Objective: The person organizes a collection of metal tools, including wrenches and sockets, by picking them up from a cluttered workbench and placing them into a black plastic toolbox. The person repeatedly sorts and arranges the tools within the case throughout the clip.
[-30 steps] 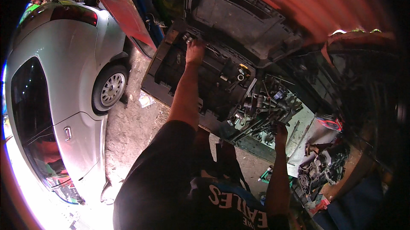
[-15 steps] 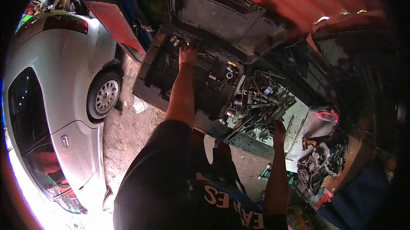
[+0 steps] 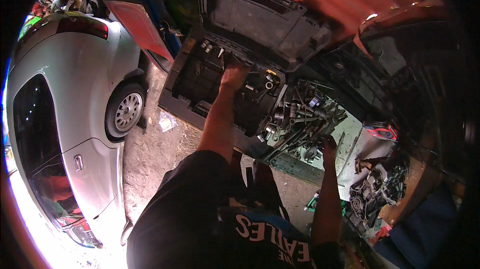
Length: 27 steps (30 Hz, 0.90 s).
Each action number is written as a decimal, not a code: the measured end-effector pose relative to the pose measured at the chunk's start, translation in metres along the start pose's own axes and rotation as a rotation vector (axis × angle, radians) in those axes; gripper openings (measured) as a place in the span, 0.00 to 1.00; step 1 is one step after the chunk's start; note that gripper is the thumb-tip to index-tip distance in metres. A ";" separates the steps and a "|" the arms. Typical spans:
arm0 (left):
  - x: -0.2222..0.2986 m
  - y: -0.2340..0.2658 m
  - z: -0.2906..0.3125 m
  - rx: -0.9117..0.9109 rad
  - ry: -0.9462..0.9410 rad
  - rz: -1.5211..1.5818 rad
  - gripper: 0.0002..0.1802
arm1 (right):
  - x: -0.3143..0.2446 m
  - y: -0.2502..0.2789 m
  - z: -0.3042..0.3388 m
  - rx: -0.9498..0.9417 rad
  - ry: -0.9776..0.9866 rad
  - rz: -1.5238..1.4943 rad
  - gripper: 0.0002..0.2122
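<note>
My left hand (image 3: pixel 234 75) reaches down into an open black tool case (image 3: pixel 172 94), close to its hinge side. Its fingers are lost in shadow, so what they touch or hold is unclear. Small metal sockets (image 3: pixel 206 46) lie in the case's far left corner, with a short bright piece (image 3: pixel 220 52) beside the hand. To the hand's right are another socket (image 3: pixel 249 87) and a ring-ended wrench (image 3: pixel 267 87). My right hand (image 3: pixel 329 148) rests at the near right edge of a heap of wrenches and sockets (image 3: pixel 305 114); its fingertips blend into the dark tools.
The case's raised lid (image 3: pixel 260 19) stands behind it. A silver car (image 3: pixel 80 89) is on the left, with a red panel (image 3: pixel 142 31) beyond its wheel. A pile of metal parts (image 3: pixel 377 186) sits at right, below a red-and-blue item (image 3: pixel 382 132). Bare ground (image 3: pixel 155 169) lies nearer me.
My left hand has moved right and slightly nearer me inside the case, uncovering the short bright piece. My right hand stays by the heap. The whole view has shifted a little.
</note>
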<state>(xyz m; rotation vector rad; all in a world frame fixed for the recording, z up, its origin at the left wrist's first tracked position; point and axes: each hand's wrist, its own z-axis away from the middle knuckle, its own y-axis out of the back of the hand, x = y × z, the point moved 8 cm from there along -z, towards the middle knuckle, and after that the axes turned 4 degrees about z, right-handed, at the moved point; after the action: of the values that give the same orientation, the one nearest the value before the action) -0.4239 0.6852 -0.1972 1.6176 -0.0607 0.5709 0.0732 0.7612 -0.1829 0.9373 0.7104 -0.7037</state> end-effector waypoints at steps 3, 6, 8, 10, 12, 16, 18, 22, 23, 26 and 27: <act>0.006 -0.021 0.004 -0.140 0.035 -0.101 0.16 | -0.031 -0.008 -0.002 -0.017 0.043 0.012 0.13; 0.074 0.000 -0.019 -0.048 -0.152 0.079 0.17 | 0.012 0.028 -0.025 0.066 0.043 0.025 0.14; 0.087 -0.004 -0.019 -0.004 -0.158 0.076 0.17 | 0.001 0.020 -0.032 0.010 -0.041 -0.040 0.12; 0.102 -0.018 -0.022 -0.048 -0.160 0.100 0.20 | -0.024 0.020 -0.029 -0.010 -0.117 -0.054 0.11; 0.119 -0.035 -0.027 -0.171 -0.150 0.143 0.24 | -0.030 0.027 -0.034 0.015 -0.099 -0.076 0.11; 0.160 -0.069 -0.020 -0.449 -0.125 0.131 0.22 | -0.022 0.041 -0.037 0.024 -0.084 -0.057 0.12; 0.170 -0.081 -0.011 -0.468 -0.085 0.156 0.22 | -0.029 0.039 -0.036 0.009 -0.078 -0.030 0.12; 0.185 -0.076 0.011 -0.319 0.047 0.338 0.22 | -0.032 0.042 -0.025 -0.016 -0.085 -0.082 0.12; 0.190 -0.073 0.013 -0.294 0.060 0.342 0.22 | -0.031 0.046 -0.023 -0.017 -0.092 -0.116 0.12; 0.189 -0.069 0.020 -0.284 0.123 0.337 0.23 | -0.035 0.054 -0.022 -0.020 -0.074 -0.091 0.13; 0.185 -0.070 0.021 -0.327 0.148 0.330 0.23 | -0.036 0.055 -0.022 -0.019 -0.077 -0.073 0.13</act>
<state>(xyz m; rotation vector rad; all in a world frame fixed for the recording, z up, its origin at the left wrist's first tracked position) -0.2299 0.7295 -0.1891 1.2495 -0.2997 0.8852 0.0909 0.8117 -0.1380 0.8655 0.6847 -0.7922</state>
